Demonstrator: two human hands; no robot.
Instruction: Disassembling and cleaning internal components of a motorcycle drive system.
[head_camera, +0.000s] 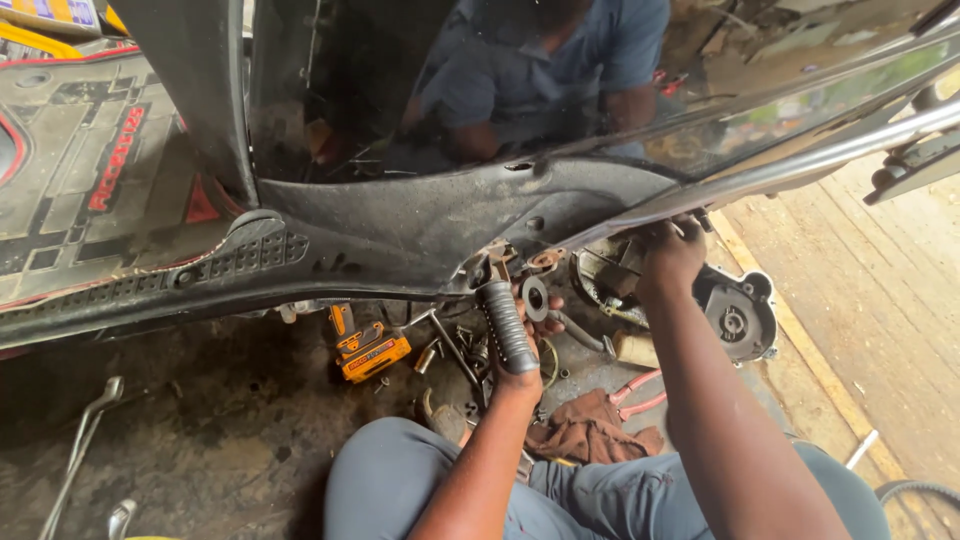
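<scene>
Left hand (535, 335) is wrapped around the ribbed footrest (506, 326), which hangs just under the black scooter body (420, 225); a washer (534, 298) sits right by the fingertips. Right hand (668, 255) is up under the body's edge, fingers curled near the engine (735, 315); can't tell what it grips, if anything. On the floor: orange power tool (368, 350) left of the footrest, brown rag (590, 428) between the forearms, spanner (82, 440) far left.
</scene>
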